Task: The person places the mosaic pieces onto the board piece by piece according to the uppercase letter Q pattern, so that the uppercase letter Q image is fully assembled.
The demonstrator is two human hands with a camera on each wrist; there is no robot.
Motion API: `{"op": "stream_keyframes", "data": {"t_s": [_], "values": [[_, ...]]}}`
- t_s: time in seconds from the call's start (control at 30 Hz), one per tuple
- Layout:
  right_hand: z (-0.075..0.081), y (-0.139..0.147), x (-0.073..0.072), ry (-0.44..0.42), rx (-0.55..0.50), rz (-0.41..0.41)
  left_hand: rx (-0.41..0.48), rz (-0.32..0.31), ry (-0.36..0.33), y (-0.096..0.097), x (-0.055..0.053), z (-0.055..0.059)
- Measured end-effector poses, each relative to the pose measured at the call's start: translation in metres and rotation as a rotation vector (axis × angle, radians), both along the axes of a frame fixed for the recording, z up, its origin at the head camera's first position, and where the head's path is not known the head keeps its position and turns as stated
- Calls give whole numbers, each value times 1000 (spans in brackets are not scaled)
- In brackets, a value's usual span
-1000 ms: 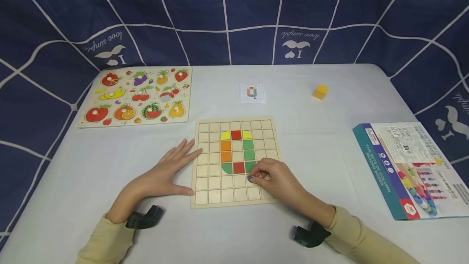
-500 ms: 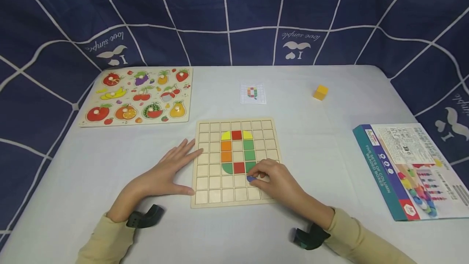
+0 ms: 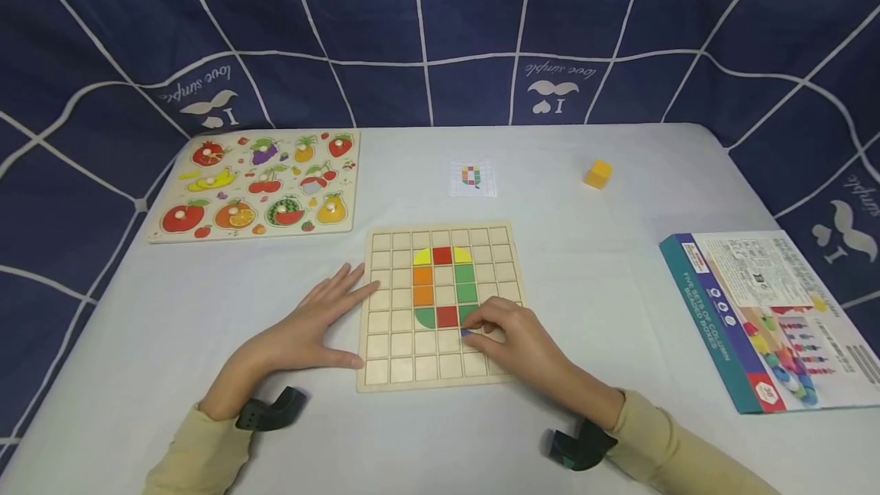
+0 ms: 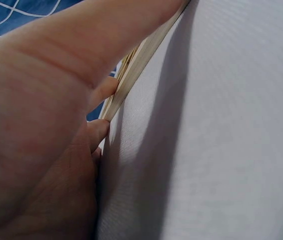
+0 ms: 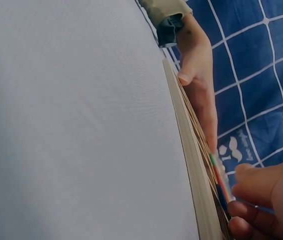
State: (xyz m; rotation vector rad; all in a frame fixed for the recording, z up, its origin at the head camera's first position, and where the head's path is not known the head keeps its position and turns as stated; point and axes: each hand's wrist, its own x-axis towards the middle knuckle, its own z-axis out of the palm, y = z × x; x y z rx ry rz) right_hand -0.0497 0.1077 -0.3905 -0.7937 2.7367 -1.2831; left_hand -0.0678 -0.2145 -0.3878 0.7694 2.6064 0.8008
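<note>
A wooden grid board [image 3: 401,367] lies flat on the white table, with red, yellow, orange and green tiles forming a ring in its middle. My right hand [image 3: 525,338] pinches a small blue tile [image 3: 465,332] between thumb and fingers, low over the board just below the green rounded tile [image 3: 467,315]. In the right wrist view the blue tile [image 5: 221,197] stands on edge at the board's surface; its full shape is hidden. My left hand [image 3: 309,327] is spread out at the board's left edge, thumb and fingertips touching the rim.
A fruit puzzle board [image 3: 275,182] lies at the back left. A small printed pattern card [image 3: 473,188] lies behind the grid board, with yellow cubes [image 3: 598,173] to its right. A flat teal-edged box [image 3: 770,319] occupies the right side.
The blue tile has tilted slightly and shifted a little in my right fingers, and less of it shows now. My left hand stays in place.
</note>
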Motion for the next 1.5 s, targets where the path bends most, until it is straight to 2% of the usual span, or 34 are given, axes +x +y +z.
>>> {"op": "stream_keyframes", "data": {"t_s": [0.23, 0.37, 0.47, 0.53, 0.63, 0.7, 0.8, 0.87, 0.93, 1.07, 1.13, 1.23, 1.37, 1.43, 1.5], "values": [[8, 4, 1, -42, -65, -9, 2, -1, 5, -1, 2, -1], [23, 19, -1, 33, -120, -42, 19, 5, -7, 0, 4, 0], [42, 44, -5, 133, -103, -95, 51, 42, -19, -4, 7, 8], [56, 67, -10, 201, -65, -133, 93, 87, 17, -11, 7, 19], [82, 109, -19, 287, 21, -213, 128, 182, 118, -30, 2, 44], [100, 136, -23, 306, 96, -284, 106, 253, 190, -45, -3, 62], [125, 172, -30, 286, 245, -407, 30, 344, 248, -70, -12, 85], [136, 193, -38, 283, 343, -466, 4, 387, 286, -87, -18, 97], [142, 212, -51, 317, 398, -506, -12, 416, 334, -103, -26, 104], [142, 252, -83, 389, 399, -538, -74, 512, 404, -128, -43, 109], [139, 270, -99, 350, 425, -559, -124, 564, 415, -138, -52, 109], [132, 292, -115, 216, 521, -571, -234, 601, 416, -152, -62, 106], [120, 309, -126, 80, 630, -513, -402, 541, 407, -167, -70, 101], [114, 313, -127, 56, 670, -478, -460, 501, 388, -170, -73, 99], [111, 315, -127, 49, 708, -459, -482, 471, 378, -172, -75, 98]]}}
